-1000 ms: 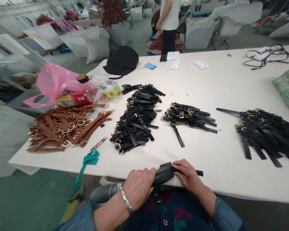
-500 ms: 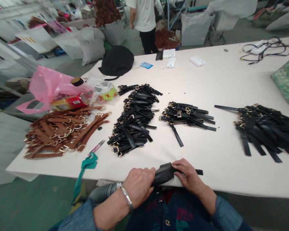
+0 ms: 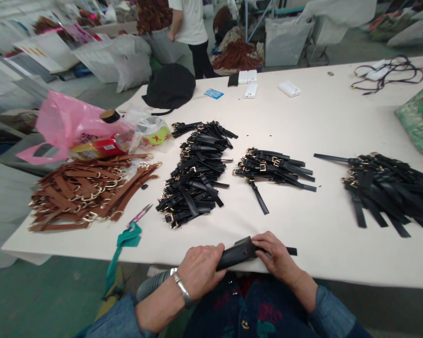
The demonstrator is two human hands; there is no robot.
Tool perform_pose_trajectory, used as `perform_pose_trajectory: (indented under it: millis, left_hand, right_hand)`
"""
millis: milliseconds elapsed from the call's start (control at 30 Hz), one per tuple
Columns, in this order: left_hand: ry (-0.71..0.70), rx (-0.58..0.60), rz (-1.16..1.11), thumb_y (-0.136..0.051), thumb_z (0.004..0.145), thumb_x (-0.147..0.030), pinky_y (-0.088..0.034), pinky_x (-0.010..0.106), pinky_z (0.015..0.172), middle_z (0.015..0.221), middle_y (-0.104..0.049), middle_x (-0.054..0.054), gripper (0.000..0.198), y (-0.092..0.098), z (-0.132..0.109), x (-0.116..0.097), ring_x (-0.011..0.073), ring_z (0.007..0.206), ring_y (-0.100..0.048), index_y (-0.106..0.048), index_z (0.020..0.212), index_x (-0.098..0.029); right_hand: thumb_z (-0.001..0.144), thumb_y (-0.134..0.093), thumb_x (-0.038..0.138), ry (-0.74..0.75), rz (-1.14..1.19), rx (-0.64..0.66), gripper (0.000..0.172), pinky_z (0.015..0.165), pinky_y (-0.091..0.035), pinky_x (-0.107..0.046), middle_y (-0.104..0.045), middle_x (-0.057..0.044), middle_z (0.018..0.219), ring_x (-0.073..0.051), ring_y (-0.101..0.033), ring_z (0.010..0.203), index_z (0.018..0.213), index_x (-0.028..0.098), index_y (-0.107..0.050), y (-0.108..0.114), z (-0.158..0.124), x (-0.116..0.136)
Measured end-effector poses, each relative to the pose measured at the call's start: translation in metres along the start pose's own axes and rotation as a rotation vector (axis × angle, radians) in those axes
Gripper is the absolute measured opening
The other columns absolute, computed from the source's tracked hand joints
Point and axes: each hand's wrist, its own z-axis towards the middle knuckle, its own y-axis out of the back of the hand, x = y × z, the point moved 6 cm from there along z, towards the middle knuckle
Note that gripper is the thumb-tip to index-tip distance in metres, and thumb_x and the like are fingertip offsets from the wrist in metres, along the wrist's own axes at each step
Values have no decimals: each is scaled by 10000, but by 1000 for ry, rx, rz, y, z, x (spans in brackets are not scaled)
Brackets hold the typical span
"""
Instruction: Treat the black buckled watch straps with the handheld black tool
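My left hand (image 3: 202, 268) is wrapped round a black handheld nozzle (image 3: 235, 254) with a grey ribbed hose (image 3: 155, 283) behind it. At the nozzle's mouth, my right hand (image 3: 275, 256) pinches a black strap (image 3: 291, 251), whose flat end sticks out to the right. The strap's other end is hidden by the nozzle and fingers. Beyond my hands lie a tall pile of black buckled straps (image 3: 197, 173), a smaller pile (image 3: 275, 169) in the middle and a wide pile (image 3: 391, 188) at the right.
Brown straps (image 3: 77, 192), a pink bag (image 3: 61, 124), scissors (image 3: 141, 214) and teal cloth (image 3: 129, 236) are on the left. A black cap (image 3: 171, 87), white devices (image 3: 251, 90), a cable (image 3: 387, 75) and a green bag (image 3: 421, 117) lie farther out. A person (image 3: 193, 28) stands behind the table.
My left hand and the nozzle have tilted and shifted slightly left. The right hand stays almost where it was. The person behind the table has moved left.
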Motion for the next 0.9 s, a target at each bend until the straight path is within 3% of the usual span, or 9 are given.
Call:
perform_pose_trajectory:
  millis: [200, 367, 533, 667, 900]
  left_hand:
    - [97, -4, -62, -424, 769, -403, -417, 298, 675, 863, -646, 42, 261, -9, 1, 18, 210, 810, -603, -469, 969, -243]
    - [80, -42, -9, -413, 774, -393, -417, 311, 664, 856, -641, 39, 227, -8, -8, 31, 219, 797, -600, -468, 939, -246]
    - [10, -27, 2, -417, 771, -353, -422, 308, 652, 887, -629, 21, 212, -5, -17, 18, 206, 769, -602, -454, 956, -258]
    - [-16, -29, 27, -437, 758, -373, -429, 328, 644, 870, -635, 33, 234, -2, -8, 7, 230, 778, -604, -457, 956, -249]
    - [3, -73, 10, -434, 757, -422, -425, 308, 642, 812, -641, 36, 235, -4, 6, 11, 218, 773, -606, -480, 899, -240]
  right_hand:
    - [815, -508, 164, 32, -7, -14, 244, 789, -485, -408, -597, -103, 990, -213, -546, 909, 1047, 199, -576, -1, -1, -1]
    - [810, -520, 171, 49, -8, -25, 249, 791, -486, -411, -600, -105, 993, -219, -549, 909, 1052, 199, -573, -3, -3, -5]
    - [815, -519, 173, 32, -19, -11, 235, 809, -476, -415, -599, -99, 989, -216, -542, 907, 1041, 202, -576, -1, -2, -1]
    - [813, -522, 179, 10, -22, -10, 234, 801, -479, -404, -598, -99, 988, -214, -540, 916, 1038, 202, -582, -1, -1, -1]
    - [815, -503, 169, 28, -28, -17, 252, 799, -482, -427, -598, -104, 998, -223, -548, 922, 1053, 206, -579, -2, -3, -6]
